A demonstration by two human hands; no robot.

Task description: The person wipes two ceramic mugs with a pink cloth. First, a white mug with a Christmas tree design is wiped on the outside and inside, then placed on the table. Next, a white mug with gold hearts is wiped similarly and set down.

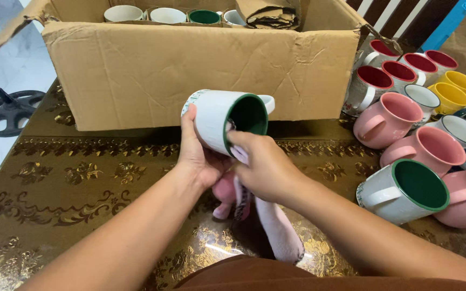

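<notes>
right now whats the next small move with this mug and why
Probably turn the cloth around inside the white, green-lined mug: the right hand presses it just at the rim, while the left hand steadies the tilted mug from outside.

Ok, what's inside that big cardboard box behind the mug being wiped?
Inside the cardboard box: white mugs, one green-lined mug and folded cardboard. Only rims show; the front wall hides everything lower.

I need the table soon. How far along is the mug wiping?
Looks done: a cluster of pink, red, yellow and white mugs sits out on the gold-patterned table. In hand: left hand holds a white mug with green inside; right hand pushes a pink cloth in. Left: mugs in the cardboard box.
</notes>
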